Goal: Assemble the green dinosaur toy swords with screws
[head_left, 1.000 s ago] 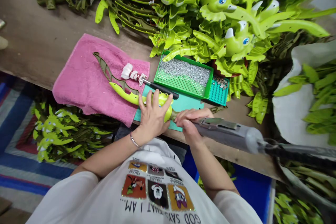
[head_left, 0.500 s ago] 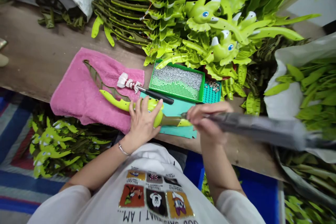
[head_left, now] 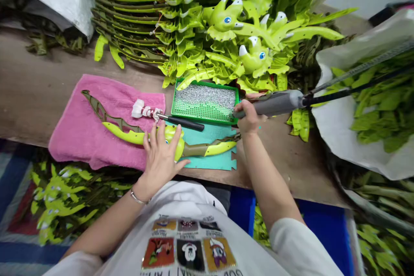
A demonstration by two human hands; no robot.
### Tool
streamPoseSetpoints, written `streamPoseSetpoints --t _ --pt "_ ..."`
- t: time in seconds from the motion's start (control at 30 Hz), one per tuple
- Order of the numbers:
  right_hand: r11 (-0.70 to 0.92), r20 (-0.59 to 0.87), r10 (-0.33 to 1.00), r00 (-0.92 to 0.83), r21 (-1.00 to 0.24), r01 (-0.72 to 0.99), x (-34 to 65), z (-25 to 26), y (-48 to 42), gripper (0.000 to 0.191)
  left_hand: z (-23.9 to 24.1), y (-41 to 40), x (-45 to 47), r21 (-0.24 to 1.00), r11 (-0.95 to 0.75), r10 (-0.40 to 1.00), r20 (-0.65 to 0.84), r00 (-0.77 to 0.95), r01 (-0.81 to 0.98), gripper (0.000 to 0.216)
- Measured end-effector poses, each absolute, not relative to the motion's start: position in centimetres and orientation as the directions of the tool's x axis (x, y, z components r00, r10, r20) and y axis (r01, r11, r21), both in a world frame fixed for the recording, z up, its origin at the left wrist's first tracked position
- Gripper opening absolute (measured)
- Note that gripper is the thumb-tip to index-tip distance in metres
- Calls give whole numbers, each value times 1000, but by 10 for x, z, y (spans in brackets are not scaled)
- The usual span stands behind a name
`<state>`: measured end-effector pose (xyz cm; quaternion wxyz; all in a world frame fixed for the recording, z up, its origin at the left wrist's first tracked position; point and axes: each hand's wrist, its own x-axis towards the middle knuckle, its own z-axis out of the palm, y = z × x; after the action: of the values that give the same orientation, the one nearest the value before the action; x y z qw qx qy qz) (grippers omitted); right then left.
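My left hand [head_left: 161, 155] lies flat with fingers spread on a lime green plastic dinosaur toy part [head_left: 129, 136], which stretches across a pink towel [head_left: 97, 129] and a teal mat [head_left: 220, 161]. My right hand [head_left: 247, 116] is wrapped round a grey electric screwdriver [head_left: 278, 102], whose tip sits at the right edge of a green tray of small silver screws [head_left: 203, 99]. A cable runs from the screwdriver up to the right. A black-handled tool with cloth wrapped on its end [head_left: 168, 117] lies just behind the toy part.
A big heap of green dinosaur toy parts [head_left: 226, 21] fills the back of the brown workbench [head_left: 32, 90]. A white sack of green pieces [head_left: 371, 108] stands at the right. More green parts lie on the floor at the left [head_left: 64, 198]. A blue crate [head_left: 310, 224] sits under the bench.
My right hand lifted the screwdriver off the toy part and carried it back and right to the screw tray. My left hand stayed pressed on the part. The view shifted left.
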<state>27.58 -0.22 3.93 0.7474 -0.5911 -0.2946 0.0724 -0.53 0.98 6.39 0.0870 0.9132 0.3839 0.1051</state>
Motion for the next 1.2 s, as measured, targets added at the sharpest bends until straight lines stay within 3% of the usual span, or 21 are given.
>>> streamPoseSetpoints --t 0.1,0.27,0.37,0.5,0.6,0.73,0.9,1.0,1.1,1.2 --pt "267 355 465 811 -930 254 276 39 -1 28 63 -1 5 218 -726 686 161 709 652 93" --pt "299 376 481 792 -920 255 278 39 4 24 46 -21 26 192 -835 550 225 804 516 50" --pt "277 374 504 778 -924 265 279 43 5 24 35 -24 30 174 -850 527 269 806 497 39" --pt "278 392 468 792 -916 289 268 59 -9 29 35 -23 29 159 -854 520 217 826 495 41" --pt "326 414 540 732 -905 272 244 77 -30 37 39 -23 29 172 -851 521 167 837 495 48" --pt "423 422 647 635 -892 161 204 86 -57 19 39 -25 32 177 -841 539 176 824 512 51" --pt "308 302 740 601 -946 96 181 72 -68 25 34 -26 34 141 -840 542 253 801 524 47" --pt "372 335 736 588 -926 61 181 66 -65 14 33 -26 34 138 -842 539 250 805 521 47" --pt "421 382 792 477 -907 28 185 64 -60 13 32 -26 33 138 -843 537 251 805 519 46" --pt "334 320 880 351 -942 22 191 60 -57 14 30 -26 32 153 -841 540 232 809 518 44"
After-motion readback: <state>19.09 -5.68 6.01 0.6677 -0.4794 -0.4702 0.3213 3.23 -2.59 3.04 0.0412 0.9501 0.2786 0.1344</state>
